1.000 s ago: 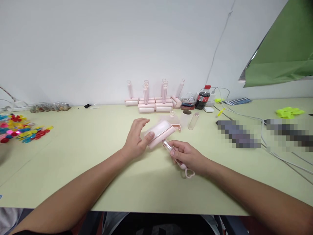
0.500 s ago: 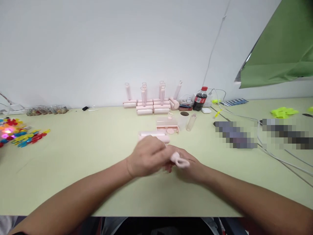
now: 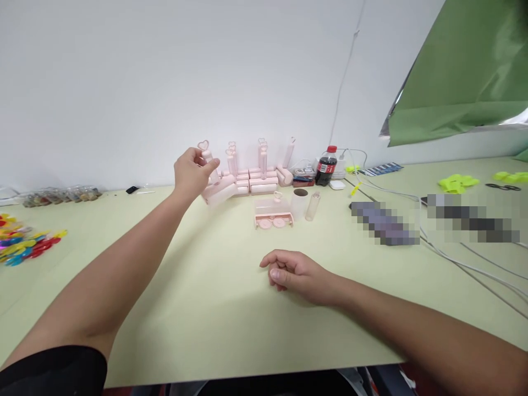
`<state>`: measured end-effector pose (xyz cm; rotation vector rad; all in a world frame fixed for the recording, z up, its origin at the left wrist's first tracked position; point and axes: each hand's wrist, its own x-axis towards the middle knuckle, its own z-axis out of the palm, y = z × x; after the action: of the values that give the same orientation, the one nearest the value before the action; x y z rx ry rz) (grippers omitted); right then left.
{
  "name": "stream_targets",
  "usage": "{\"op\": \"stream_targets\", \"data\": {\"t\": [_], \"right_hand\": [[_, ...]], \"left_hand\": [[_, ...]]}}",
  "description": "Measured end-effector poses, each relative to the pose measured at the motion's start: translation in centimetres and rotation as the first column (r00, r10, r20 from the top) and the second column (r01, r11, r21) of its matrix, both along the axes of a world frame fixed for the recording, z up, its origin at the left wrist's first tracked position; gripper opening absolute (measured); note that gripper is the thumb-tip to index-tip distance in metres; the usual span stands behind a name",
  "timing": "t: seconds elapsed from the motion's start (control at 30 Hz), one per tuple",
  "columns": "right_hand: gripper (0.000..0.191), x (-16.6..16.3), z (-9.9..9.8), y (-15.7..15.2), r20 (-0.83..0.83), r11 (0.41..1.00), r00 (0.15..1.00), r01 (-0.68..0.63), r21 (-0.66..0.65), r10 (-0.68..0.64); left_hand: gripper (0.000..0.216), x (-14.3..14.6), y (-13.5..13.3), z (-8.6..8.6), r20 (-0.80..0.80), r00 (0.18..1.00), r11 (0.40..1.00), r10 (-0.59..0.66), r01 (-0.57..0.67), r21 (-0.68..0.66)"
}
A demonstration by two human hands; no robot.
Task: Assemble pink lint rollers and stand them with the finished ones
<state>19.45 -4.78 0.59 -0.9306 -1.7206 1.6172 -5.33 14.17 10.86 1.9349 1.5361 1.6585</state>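
My left hand (image 3: 190, 177) is closed around the upright handle of a pink lint roller (image 3: 219, 191), which has a heart-shaped loop at its top. This roller is at the left end of a row of similar pink lint rollers (image 3: 264, 181) by the wall. Its head is slightly tilted, and I cannot tell whether it touches the table. My right hand (image 3: 295, 275) rests over the table in front of me, fingers loosely curled and apart, holding nothing. Beyond it lies an uncovered pink roller part (image 3: 274, 220) with two round pieces inside.
Beside the uncovered part stand a white paper roll (image 3: 299, 206) and a clear handle tube (image 3: 312, 207). A cola bottle (image 3: 326, 166), white cables (image 3: 396, 192) and a blurred-out dark object (image 3: 383, 223) are to the right. Colourful plastic pieces (image 3: 28, 242) lie at the left.
My left hand has moved from beside my right hand to the far left of the row, carrying the lint roller. The right hand stays low, now holding nothing. The view has shifted slightly.
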Motion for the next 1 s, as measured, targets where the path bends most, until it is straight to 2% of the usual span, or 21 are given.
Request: {"op": "stream_targets", "data": {"t": [0.13, 0.27, 0.37, 0.47, 0.53, 0.6, 0.67, 0.8, 0.87, 0.93, 1.0], "right_hand": [[0.038, -0.1, 0.0, 0.0, 0.01, 1.0, 1.0, 0.003, 0.006, -0.003], [0.039, -0.2, 0.0, 0.0, -0.001, 1.0, 1.0, 0.001, -0.011, -0.001], [0.039, -0.2, -0.2, 0.0, -0.013, 1.0, 1.0, 0.004, -0.008, -0.004], [0.039, -0.2, -0.3, 0.0, -0.019, 1.0, 1.0, 0.012, -0.009, -0.012], [0.039, -0.2, -0.4, -0.1, -0.022, 1.0, 1.0, 0.009, -0.014, -0.009], [0.039, -0.2, -0.4, -0.1, -0.023, 1.0, 1.0, 0.001, -0.014, -0.001], [0.038, -0.2, -0.3, -0.2, -0.024, 1.0, 1.0, -0.012, -0.008, 0.012], [0.03, -0.2, 0.1, -0.4, -0.003, 0.999, 0.999, -0.035, 0.038, 0.035], [0.026, -0.2, 0.2, -0.5, 0.023, 0.996, 0.999, -0.05, 0.071, 0.049], [0.025, -0.1, 0.2, -0.5, 0.043, 0.993, 0.997, -0.064, 0.095, 0.06], [0.025, -0.1, 0.3, -0.6, 0.057, 0.993, 0.996, -0.067, 0.099, 0.062]], "left_hand": [[0.035, 0.4, 1.4, 0.8, 0.063, 0.996, 0.995, -0.056, 0.061, -0.079], [0.033, 2.9, 2.6, 3.5, 0.046, 0.993, 0.994, -0.105, 0.107, -0.031], [0.025, 5.6, 4.5, 5.1, 0.011, 0.988, 0.988, -0.153, 0.153, -0.013], [0.022, 8.3, 7.0, 5.7, -0.104, 0.992, 0.996, -0.066, 0.059, -0.063], [0.02, 9.6, 8.7, 5.8, -0.196, 0.98, 0.995, 0.039, -0.057, -0.088], [0.021, 10.4, 10.6, 5.7, -0.231, 0.967, 0.991, 0.107, -0.121, -0.047], [0.024, 10.5, 12.5, 5.6, -0.202, 0.973, 0.993, 0.112, -0.104, 0.051], [0.04, 9.7, 16.3, 5.0, -0.206, 0.976, 0.974, -0.07, 0.112, 0.197], [0.041, 9.2, 17.4, 4.4, -0.223, 0.968, 0.96, -0.118, 0.169, 0.225], [0.039, 8.9, 17.7, 3.8, -0.209, 0.973, 0.972, -0.095, 0.136, 0.191], [0.034, 8.8, 17.1, 3.2, -0.191, 0.981, 0.995, 0.009, 0.011, 0.103]]}}
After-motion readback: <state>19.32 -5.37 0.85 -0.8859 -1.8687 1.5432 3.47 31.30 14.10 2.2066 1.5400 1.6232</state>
